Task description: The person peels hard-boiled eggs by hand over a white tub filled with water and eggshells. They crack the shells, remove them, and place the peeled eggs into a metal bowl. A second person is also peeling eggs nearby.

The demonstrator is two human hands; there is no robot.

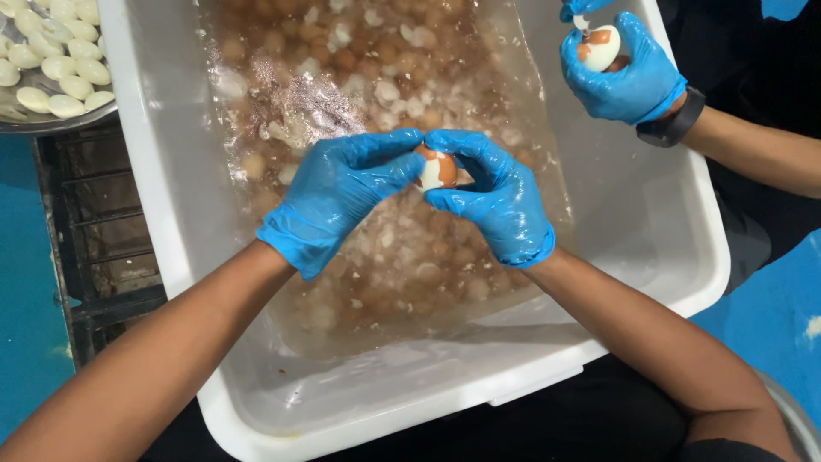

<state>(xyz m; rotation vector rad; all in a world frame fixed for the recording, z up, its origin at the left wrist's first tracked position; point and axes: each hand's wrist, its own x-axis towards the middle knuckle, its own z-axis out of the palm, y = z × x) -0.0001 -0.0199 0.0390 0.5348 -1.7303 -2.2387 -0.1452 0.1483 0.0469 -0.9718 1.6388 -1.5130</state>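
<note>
2 gloved hands, left hand [338,192] and right hand [496,197], clamped on half-peeled egg [436,168], above white tub [162,222]

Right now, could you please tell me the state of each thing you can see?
egg: partly peeled, held over the tub by both hands
left hand: gloved, gripping the egg
right hand: gloved, gripping the egg
white tub: holds water, eggs, shell bits
co-worker's egg: partly peeled
metal tray: holds peeled eggs
</note>
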